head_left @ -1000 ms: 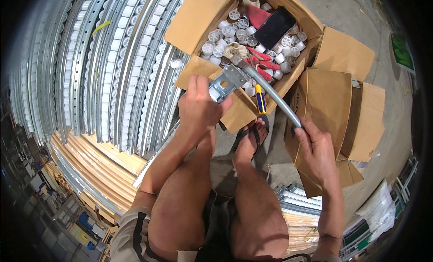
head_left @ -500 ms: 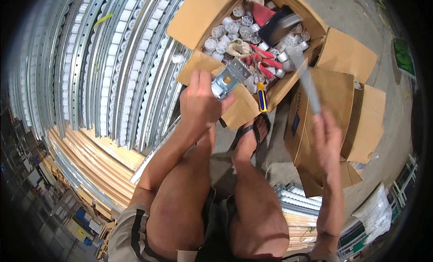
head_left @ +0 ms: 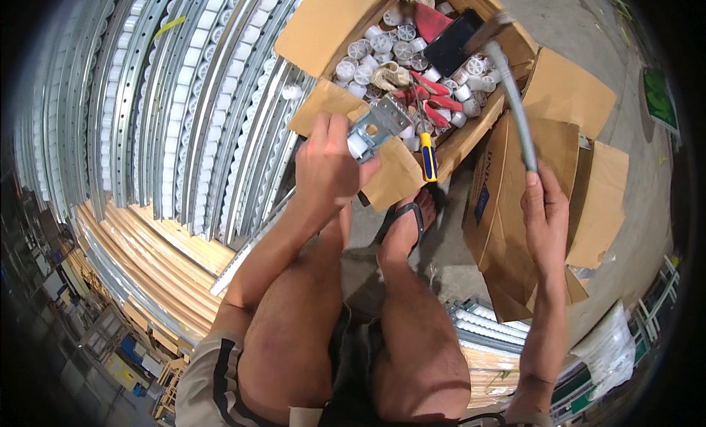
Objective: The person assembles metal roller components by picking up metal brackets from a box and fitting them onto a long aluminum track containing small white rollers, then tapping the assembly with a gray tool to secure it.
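My left hand (head_left: 322, 166) is closed around the end of a metal roller track, where a silver bracket (head_left: 386, 118) with a round hole sticks out past my fingers. Part of that track is covered by my hand and forearm. In my right hand (head_left: 546, 217) is a hammer (head_left: 518, 107), gripped low on its grey handle. Its head, smeared by motion, is raised above the open carton (head_left: 478, 144), apart from the bracket. A screwdriver (head_left: 429, 159) with a yellow and blue handle lies at the carton's near edge, beside the bracket.
White roller wheels (head_left: 403, 51), red-and-white gloves (head_left: 434, 96) and a black phone (head_left: 452, 45) lie in the carton. Another cardboard box (head_left: 529, 184) stands to the right. Several roller tracks (head_left: 198, 81) are stacked at left, above tan lengths (head_left: 147, 250). My sandalled foot (head_left: 401, 232) is below the carton.
My right hand has shifted a little to the right, carrying the hammer and its head with it. The left hand and bracket have hardly moved.
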### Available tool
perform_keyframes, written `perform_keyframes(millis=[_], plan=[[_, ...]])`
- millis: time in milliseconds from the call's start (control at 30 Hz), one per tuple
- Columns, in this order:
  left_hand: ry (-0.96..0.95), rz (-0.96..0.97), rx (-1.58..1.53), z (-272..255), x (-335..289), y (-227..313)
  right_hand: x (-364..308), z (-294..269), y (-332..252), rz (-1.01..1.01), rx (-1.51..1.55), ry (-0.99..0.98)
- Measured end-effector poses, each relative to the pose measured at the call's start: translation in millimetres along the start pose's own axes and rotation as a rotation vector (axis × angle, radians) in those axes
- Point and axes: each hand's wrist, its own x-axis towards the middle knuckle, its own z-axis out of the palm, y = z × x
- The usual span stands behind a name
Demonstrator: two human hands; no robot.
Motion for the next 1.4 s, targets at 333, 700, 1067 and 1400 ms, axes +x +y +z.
perform_keyframes(millis=[333,700,1067,1400], plan=[[-0.045,0.003,-0.03,6,1,-6,-16,12,19,-0.275,-0.393,-0.146],[-0.048,0.008,0.052,49,-12,-57,2,4,-4,-0.142,-0.228,-0.117],[-0.354,-0.276,0.048,-2,-115,-145,21,-21,2,0.01,0.078,-0.148],[-0.359,-0.283,-0.146,-32,-92,-127,11,-11,-2,-0.189,-0.363,-0.235]])
